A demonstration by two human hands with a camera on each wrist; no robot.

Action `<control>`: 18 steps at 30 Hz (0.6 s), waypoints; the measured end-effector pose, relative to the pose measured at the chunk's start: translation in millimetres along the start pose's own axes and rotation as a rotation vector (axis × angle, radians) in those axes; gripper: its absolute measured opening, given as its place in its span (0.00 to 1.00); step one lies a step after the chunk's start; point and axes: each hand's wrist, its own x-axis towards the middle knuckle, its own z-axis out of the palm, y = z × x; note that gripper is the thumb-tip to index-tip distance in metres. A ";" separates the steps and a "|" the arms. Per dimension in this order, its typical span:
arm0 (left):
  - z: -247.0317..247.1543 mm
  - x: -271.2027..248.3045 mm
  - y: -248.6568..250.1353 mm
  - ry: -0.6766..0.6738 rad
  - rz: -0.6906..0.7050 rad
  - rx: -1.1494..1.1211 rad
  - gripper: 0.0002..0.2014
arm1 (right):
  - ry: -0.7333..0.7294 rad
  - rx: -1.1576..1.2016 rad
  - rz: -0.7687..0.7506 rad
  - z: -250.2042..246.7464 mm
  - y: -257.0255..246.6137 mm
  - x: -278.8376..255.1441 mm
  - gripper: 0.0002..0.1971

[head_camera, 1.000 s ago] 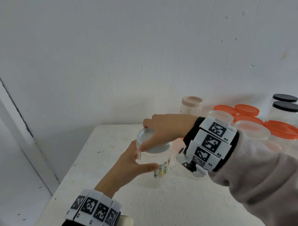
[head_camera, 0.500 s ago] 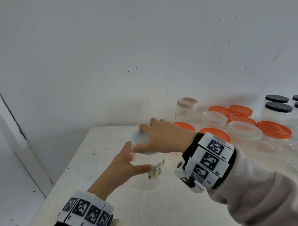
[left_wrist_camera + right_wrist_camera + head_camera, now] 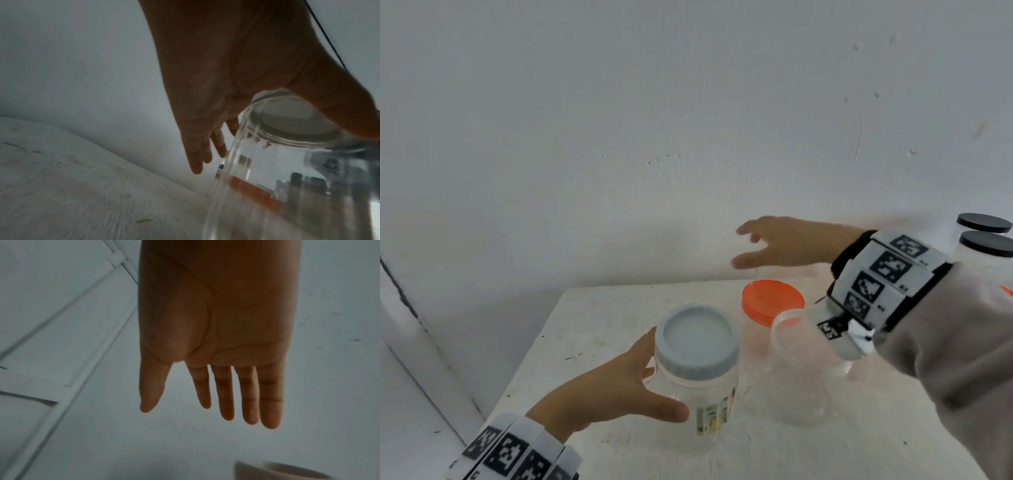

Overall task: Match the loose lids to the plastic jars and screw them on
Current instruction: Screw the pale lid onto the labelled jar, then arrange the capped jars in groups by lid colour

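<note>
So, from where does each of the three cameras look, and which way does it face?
Head: looks forward and down at the table; both hands show, left hand around the jar.
Left wrist: looks along the left hand at the jar.
Right wrist: looks along the open right hand at the wall.
Head and left wrist share the jar.

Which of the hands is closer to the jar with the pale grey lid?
The left. The left hand is against the side of the jar with the pale grey lid, thumb across its front. The right hand is open in the air beyond it, touching nothing.
</note>
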 end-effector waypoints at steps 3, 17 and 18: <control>-14.1 4.2 3.3 -0.114 0.008 -0.023 0.50 | 0.074 -0.003 0.119 -11.5 34.1 24.0 0.39; -56.1 54.0 -9.7 0.002 0.124 -0.069 0.40 | -0.096 -0.081 0.451 -3.5 90.9 95.3 0.49; -64.2 58.3 -9.4 0.052 0.127 -0.067 0.41 | -0.100 -0.074 0.453 -4.2 90.3 97.7 0.49</control>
